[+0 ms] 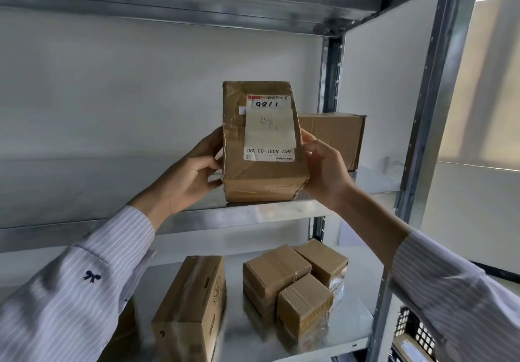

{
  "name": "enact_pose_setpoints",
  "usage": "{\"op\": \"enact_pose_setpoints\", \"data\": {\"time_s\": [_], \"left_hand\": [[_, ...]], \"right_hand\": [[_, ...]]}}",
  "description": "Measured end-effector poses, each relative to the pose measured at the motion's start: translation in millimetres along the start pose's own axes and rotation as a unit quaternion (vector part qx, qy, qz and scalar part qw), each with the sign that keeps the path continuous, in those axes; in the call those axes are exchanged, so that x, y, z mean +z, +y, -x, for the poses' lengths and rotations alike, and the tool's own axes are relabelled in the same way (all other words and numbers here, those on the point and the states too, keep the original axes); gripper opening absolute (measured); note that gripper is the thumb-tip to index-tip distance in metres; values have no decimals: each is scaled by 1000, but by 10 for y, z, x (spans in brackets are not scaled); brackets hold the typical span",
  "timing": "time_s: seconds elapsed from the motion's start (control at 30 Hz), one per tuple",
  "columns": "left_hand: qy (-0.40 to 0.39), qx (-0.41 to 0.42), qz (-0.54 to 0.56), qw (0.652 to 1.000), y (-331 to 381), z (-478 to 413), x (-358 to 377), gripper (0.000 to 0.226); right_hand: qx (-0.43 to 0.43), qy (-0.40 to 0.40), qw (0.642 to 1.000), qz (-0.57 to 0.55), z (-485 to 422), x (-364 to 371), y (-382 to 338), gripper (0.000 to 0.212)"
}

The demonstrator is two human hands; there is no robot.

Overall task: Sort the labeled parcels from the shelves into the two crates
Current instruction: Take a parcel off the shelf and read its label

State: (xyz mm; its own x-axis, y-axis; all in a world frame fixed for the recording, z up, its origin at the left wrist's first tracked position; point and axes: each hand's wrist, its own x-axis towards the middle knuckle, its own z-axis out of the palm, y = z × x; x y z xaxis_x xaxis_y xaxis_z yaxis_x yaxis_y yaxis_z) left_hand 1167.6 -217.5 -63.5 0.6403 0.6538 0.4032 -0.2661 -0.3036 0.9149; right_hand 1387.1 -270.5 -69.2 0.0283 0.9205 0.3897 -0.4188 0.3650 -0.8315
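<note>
At frame centre, the left hand (194, 170) and right hand (323, 170) grasp opposite sides of the labeled parcel (263, 142). The parcel stands upright, its base at the front edge of the metal shelf (253, 215).

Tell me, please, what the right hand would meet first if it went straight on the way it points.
Probably the cardboard box behind the right hand, which grips the labeled parcel; the depth between is unclear.
</note>
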Motion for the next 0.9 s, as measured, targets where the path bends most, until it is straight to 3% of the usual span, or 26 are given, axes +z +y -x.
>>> {"op": "enact_pose_setpoints", "data": {"time_s": [0.27, 0.6, 0.9], "left_hand": [[24, 4, 107, 994, -79, 64, -34, 48], [16, 19, 68, 997, -110, 205, 445, 41], [-33, 1, 24, 999, -254, 390, 1273, 51]], "right_hand": [[-26, -39, 997, 62, 160, 73, -65, 62], [-32, -39, 991, 121, 599, -155, -279, 65], [-28, -26, 991, 127, 1410, -704, -552, 59]]}}
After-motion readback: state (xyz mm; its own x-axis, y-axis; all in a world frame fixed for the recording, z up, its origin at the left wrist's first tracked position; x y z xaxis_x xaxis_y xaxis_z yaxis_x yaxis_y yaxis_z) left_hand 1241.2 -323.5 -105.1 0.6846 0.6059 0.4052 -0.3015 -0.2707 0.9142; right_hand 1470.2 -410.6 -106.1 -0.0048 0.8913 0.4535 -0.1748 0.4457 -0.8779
